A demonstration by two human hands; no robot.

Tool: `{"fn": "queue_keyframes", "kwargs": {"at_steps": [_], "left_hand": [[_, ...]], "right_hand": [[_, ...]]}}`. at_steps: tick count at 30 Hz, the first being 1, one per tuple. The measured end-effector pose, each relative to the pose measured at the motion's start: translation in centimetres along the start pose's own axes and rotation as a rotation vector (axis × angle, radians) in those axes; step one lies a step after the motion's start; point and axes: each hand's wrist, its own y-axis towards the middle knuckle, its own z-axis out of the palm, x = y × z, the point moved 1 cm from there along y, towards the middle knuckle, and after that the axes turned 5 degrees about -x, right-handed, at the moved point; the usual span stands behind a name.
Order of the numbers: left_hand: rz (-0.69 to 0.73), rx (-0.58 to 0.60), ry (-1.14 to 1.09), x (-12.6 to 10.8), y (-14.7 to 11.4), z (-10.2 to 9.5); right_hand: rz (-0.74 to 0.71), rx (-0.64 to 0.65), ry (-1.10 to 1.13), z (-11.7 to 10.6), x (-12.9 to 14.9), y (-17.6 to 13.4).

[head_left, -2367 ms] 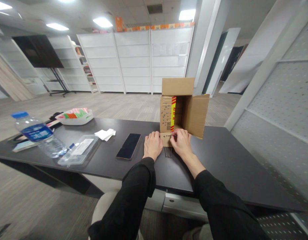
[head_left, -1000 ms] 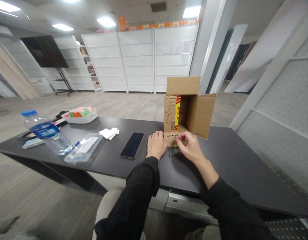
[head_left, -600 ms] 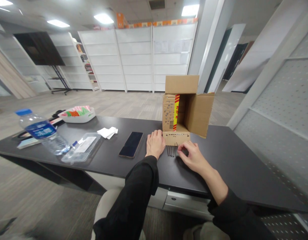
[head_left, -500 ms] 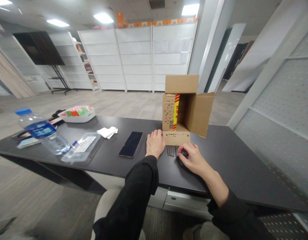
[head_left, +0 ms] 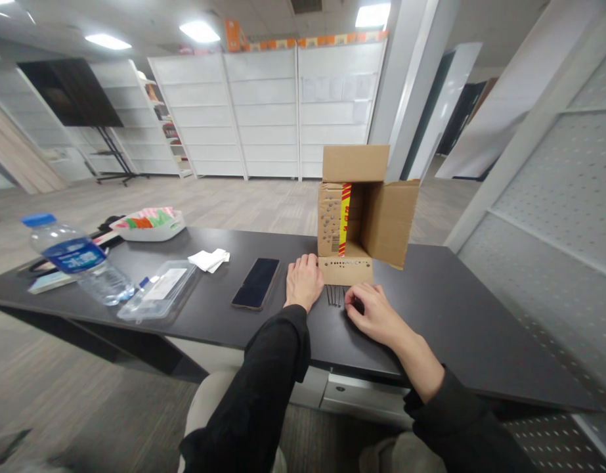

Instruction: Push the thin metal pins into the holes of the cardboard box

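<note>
An open cardboard box (head_left: pixel 328 220) stands on the dark table, its front covered with small holes or studs and a yellow-red tape strip. Its lower flap (head_left: pixel 352 274) lies toward me, with a row of dark holes along it. My left hand (head_left: pixel 304 282) rests beside the flap's left edge, fingers laid forward. Several thin dark nails or screws (head_left: pixel 333 295) lie side by side just below the flap. Right of them, my right hand (head_left: pixel 374 312) has thumb and forefinger curled together at the row's end; whatever sits between the fingertips is hidden.
Left of my hands lies a phone (head_left: pixel 256 282). Farther left are folded white tissue (head_left: pixel 209 260), a clear plastic case (head_left: pixel 159 289), a water bottle (head_left: pixel 81 259) and a white basket (head_left: pixel 148 226) of colourful packets. A perforated panel (head_left: pixel 553 197) rises at the right.
The view has shifted slightly. My right hand has edged a little left, closer to the nails or screws. My left hand stays beside the flap.
</note>
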Motion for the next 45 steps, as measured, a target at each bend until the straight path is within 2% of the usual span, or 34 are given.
{"fn": "queue_keyframes", "kwargs": {"at_steps": [15,45], "left_hand": [[0.004,-0.008,-0.004,-0.02,-0.04,0.04],[0.0,0.011,-0.012,-0.03,-0.03,-0.14]], "right_hand": [[-0.003,0.058,-0.031,0.43,0.38,0.35],[-0.012,0.034,-0.004,0.52,0.5,0.54]]}}
